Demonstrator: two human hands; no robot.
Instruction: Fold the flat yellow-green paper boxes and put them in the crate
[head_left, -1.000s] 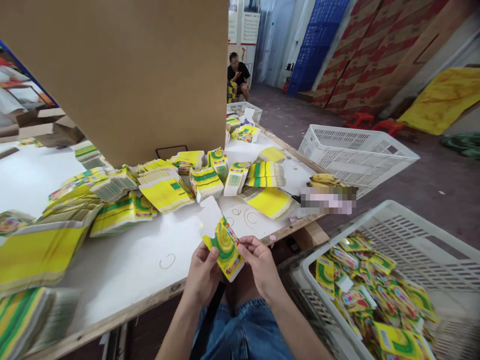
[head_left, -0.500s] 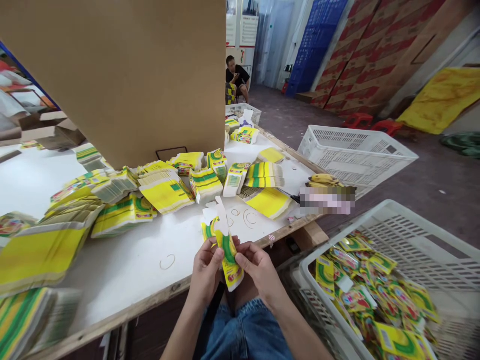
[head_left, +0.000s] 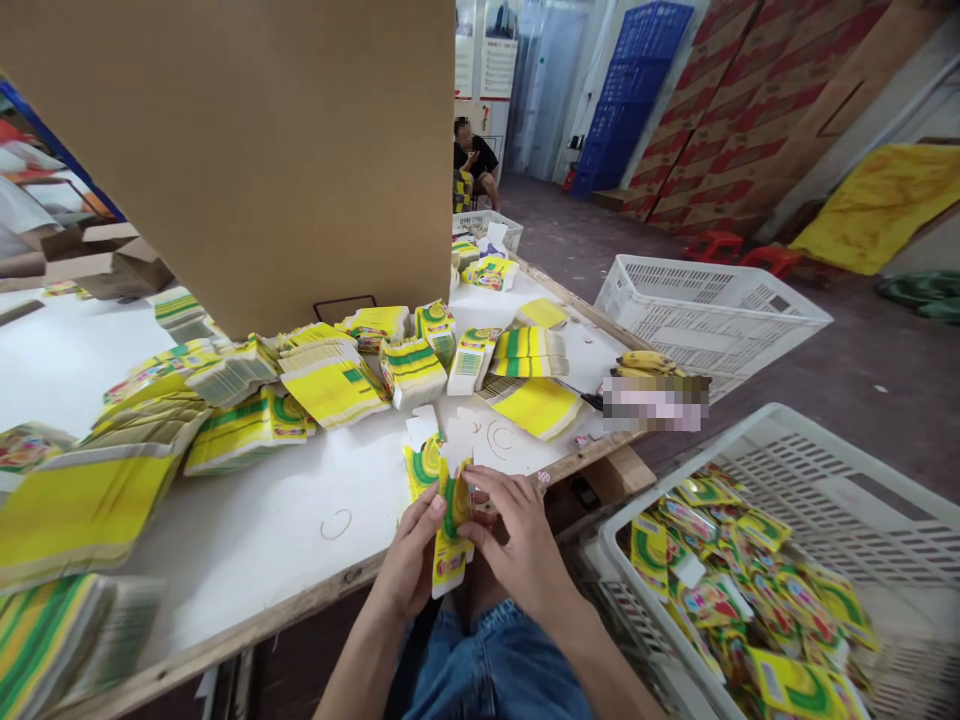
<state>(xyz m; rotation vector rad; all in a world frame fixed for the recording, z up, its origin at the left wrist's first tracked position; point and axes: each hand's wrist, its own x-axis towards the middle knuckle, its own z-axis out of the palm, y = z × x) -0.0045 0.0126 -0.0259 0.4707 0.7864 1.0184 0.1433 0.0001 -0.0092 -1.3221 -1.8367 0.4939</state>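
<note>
Between my hands, over the table's front edge, is a yellow-and-green printed carton (head_left: 452,520) with white end flaps standing up at its top. My left hand (head_left: 411,550) grips the carton's left side, thumb on the front. The right hand (head_left: 517,540) has its fingers bent round the right side, with fingertips near the top and the thumb lower down. Another yellow carton (head_left: 421,462) with white flaps shows just behind the left fingers; whether the left hand also holds it is hard to tell. Stacks of flat cartons (head_left: 334,385) lie beyond on the white table (head_left: 300,510).
To my right a white crate (head_left: 780,425) holds many filled cartons. Another white crate (head_left: 712,300) stands behind it. Bananas (head_left: 651,363) lie at the table's right edge. A big brown cardboard box (head_left: 300,160) rises at the back, and a seated person (head_left: 476,160) is far off.
The carton has turned more upright and its flaps now spread open at the top. My right hand has shifted up along its right side, the fingers reaching the top.
</note>
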